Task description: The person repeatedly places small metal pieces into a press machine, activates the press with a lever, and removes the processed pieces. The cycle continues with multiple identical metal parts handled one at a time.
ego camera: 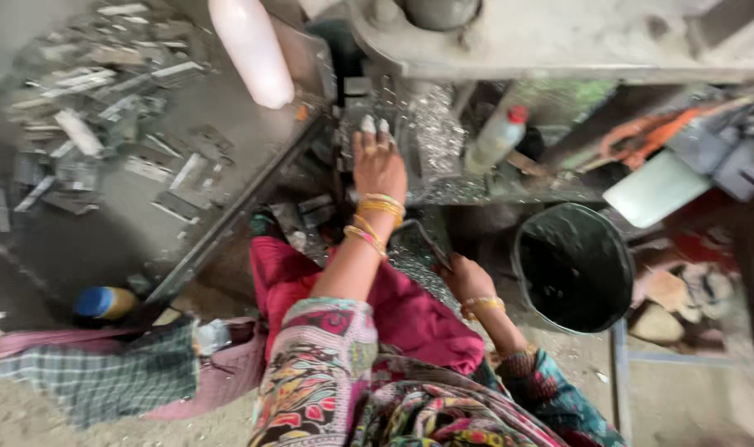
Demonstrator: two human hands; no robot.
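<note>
Left hand (379, 161) stretched far into the press machine (559, 37), taped fingertips (369, 126) on small metal parts (431, 132); grip unclear, can't tell. Right hand (468, 277) near lap, closed on a dark flat piece (422, 240), black bucket (574, 266) to its right.

Magenta cloth (410, 310) centre; floral multicolour sleeve (311, 372) bottom centre; black bucket (574, 266) right; green-grey checked cloth (104, 377) lower left; gold bangles (380, 207).

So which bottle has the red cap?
The clear bottle leaning under the machine, right of the left hand. The other bottle lies on the floor at the left and has a blue cap.
</note>
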